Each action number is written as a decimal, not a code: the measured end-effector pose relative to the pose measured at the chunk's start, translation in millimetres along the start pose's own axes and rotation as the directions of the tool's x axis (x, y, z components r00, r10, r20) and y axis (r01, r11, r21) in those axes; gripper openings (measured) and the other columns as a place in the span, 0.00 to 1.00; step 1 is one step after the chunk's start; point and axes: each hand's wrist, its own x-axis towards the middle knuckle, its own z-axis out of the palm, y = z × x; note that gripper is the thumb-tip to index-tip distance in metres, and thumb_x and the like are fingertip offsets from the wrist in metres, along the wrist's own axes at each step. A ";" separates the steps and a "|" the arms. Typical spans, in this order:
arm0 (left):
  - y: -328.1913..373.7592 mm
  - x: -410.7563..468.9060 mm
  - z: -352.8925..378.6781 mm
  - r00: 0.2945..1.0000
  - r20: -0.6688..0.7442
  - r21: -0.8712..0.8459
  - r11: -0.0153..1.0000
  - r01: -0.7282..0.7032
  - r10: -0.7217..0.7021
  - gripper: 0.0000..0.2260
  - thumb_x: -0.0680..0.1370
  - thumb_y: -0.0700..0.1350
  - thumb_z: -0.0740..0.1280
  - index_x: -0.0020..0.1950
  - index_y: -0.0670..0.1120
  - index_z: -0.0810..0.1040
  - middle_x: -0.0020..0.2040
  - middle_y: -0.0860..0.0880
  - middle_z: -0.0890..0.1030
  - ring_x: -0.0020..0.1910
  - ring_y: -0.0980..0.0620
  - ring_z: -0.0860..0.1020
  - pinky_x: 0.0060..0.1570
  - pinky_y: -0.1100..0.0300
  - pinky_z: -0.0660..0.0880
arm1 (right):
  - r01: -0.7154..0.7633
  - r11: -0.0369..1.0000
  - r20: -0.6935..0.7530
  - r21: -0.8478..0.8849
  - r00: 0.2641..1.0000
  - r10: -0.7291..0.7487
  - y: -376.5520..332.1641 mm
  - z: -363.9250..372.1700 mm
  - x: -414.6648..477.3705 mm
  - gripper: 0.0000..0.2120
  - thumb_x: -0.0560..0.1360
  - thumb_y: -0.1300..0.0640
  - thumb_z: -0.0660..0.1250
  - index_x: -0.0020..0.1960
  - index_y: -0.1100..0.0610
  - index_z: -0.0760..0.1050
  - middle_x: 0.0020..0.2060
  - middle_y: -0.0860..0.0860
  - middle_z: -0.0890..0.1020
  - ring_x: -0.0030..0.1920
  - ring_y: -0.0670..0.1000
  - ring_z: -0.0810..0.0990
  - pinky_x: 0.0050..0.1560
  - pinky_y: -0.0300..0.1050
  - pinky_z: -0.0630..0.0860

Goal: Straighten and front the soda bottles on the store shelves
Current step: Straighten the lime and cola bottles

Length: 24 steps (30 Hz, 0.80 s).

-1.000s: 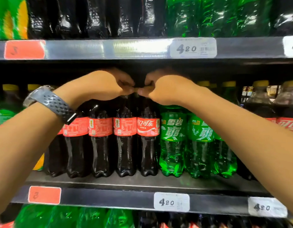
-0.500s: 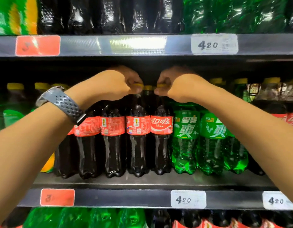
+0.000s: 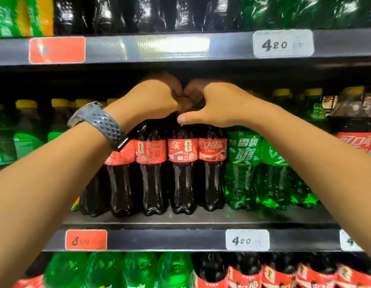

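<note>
Red-labelled cola bottles (image 3: 182,173) stand upright in a tight row at the front of the middle shelf (image 3: 180,222), their bases just behind its dark front rail. Both hands reach in above them and meet knuckle to knuckle. The left hand (image 3: 157,98), with a grey perforated watch (image 3: 101,123) on its wrist, has its fingers curled down over the top of one bottle. The right hand (image 3: 217,104) is curled over the neighbouring tops, its thumb stretched out flat toward the left across a bottle neck. The caps under both hands are hidden, so exactly which bottle each one grips cannot be told. The labels of the two cola bottles on the right of the row face forward, and the one to their left shows small print. Green soda bottles (image 3: 242,169) stand just beside the cola on the right, and more yellow-capped green ones (image 3: 26,142) sit at the far left. On the rail are a red price tag (image 3: 86,239) and a white price tag (image 3: 247,240) reading 420. Further green and cola bottles fill the shelves above and below.
</note>
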 end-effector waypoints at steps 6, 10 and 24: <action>1.1 0.0 -2.1 0.999 -0.023 0.067 0.997 0.042 -0.041 0.21 0.67 0.63 0.63 0.37 0.46 0.81 0.34 0.46 0.80 0.32 0.46 0.77 0.29 0.60 0.69 | -0.013 0.999 -0.038 -0.033 0.999 0.012 -6.5 12.0 19.8 0.27 0.59 0.31 0.71 0.45 0.45 0.65 0.33 0.41 0.68 0.33 0.41 0.68 0.29 0.41 0.64; -11.9 -13.6 -11.0 1.000 -0.002 -0.171 0.985 0.029 -0.029 0.12 0.70 0.60 0.70 0.42 0.53 0.83 0.35 0.56 0.81 0.33 0.57 0.77 0.30 0.69 0.69 | -0.013 0.999 0.004 -0.047 1.000 0.014 -5.3 11.4 28.9 0.25 0.59 0.34 0.74 0.43 0.46 0.67 0.33 0.42 0.69 0.33 0.44 0.70 0.29 0.41 0.65; -69.4 -33.4 -34.2 0.994 0.099 -0.126 0.990 0.059 -0.047 0.14 0.72 0.52 0.72 0.58 0.63 0.80 0.42 0.67 0.81 0.38 0.78 0.74 0.36 0.83 0.65 | -0.138 0.987 0.062 -0.083 0.988 0.143 -21.9 7.0 23.1 0.20 0.71 0.42 0.70 0.50 0.58 0.77 0.41 0.53 0.78 0.43 0.54 0.77 0.41 0.46 0.70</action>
